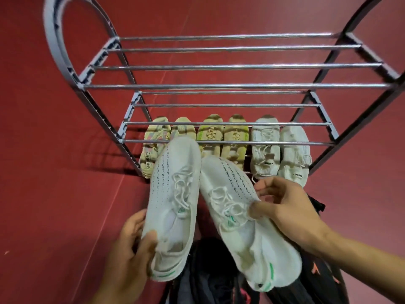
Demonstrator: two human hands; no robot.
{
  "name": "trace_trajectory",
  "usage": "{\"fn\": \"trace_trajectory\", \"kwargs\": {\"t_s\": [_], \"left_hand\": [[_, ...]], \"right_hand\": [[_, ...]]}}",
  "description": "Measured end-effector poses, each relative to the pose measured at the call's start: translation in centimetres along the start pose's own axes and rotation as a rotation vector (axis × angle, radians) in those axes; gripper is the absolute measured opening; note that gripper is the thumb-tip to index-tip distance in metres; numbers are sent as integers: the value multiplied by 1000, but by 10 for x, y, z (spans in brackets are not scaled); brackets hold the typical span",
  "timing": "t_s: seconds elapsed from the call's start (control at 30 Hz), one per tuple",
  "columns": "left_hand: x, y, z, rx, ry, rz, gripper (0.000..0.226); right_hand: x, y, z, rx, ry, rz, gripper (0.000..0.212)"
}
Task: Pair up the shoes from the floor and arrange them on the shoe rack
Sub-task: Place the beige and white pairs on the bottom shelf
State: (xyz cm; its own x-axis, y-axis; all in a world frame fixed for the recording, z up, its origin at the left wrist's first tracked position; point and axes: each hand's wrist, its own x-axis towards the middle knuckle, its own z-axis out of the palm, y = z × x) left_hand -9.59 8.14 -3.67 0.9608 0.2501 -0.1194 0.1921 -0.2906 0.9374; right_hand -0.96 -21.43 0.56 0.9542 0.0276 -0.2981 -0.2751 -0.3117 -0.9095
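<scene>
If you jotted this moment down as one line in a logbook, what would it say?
left hand: grips left white shoe | right hand: grips right white shoe | bottom shelf: three pairs | upper shelves: bare | dark shoes below

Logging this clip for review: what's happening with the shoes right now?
A person holds a pair of white sneakers, the left hand gripping the left sneaker near its heel and the right hand holding the right sneaker by its side. Both are raised in front of the shoe rack. Three pairs already sit on its bottom shelf; the upper shelves are bare.
</scene>
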Motion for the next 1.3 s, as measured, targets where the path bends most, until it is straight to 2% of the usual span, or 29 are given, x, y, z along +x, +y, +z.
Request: {"fn": "trace_trajectory", "kwargs": {"t_s": [0.13,0.27,0.5,0.53,0.57,0.67,0.77,0.83,0.9,0.93,1.0,1.03,1.1,1.13,1.2,1.3], "left_hand": [[40,50,5,-152,71,91,25],[93,91,11,-190,105,104,16],[185,111,5,-15,266,-95,34],[195,109,3,-1,278,-101,32],[201,108,3,32,290,-97,28],[214,96,1,125,353,-72,21],[213,81,3,272,332,-64,34],[203,71,5,389,279,87,49],[192,71,9,542,219,284,66],[189,73,10,600,172,328,75],[187,79,15,680,90,312,88],[186,83,16,705,82,303,84],[188,85,15,665,158,337,54],[189,85,11,641,204,360,42],[192,83,2,644,223,373,31],[193,75,-4,794,116,407,29]], "right_hand": [[5,-41,-11,193,62,-90,31],[47,-82,-2,258,106,-44,15],[141,-97,54,341,270,43,23],[151,-100,58,282,265,28,13],[155,-102,58,182,253,29,15],[153,-104,55,-25,162,-28,52],[127,-96,49,-140,-22,-185,72],[119,-91,54,-487,-136,-274,93],[124,-84,62,-719,-116,-325,109],[127,-83,67,-725,-50,-325,105],[130,-83,77,-639,17,-323,76],[131,-84,84,-602,33,-332,62],[132,-92,101,-521,64,-401,45],[135,-94,109,-499,72,-447,44],[139,-96,121,-574,39,-499,44],[142,-83,122,-760,-101,-548,70]]}}
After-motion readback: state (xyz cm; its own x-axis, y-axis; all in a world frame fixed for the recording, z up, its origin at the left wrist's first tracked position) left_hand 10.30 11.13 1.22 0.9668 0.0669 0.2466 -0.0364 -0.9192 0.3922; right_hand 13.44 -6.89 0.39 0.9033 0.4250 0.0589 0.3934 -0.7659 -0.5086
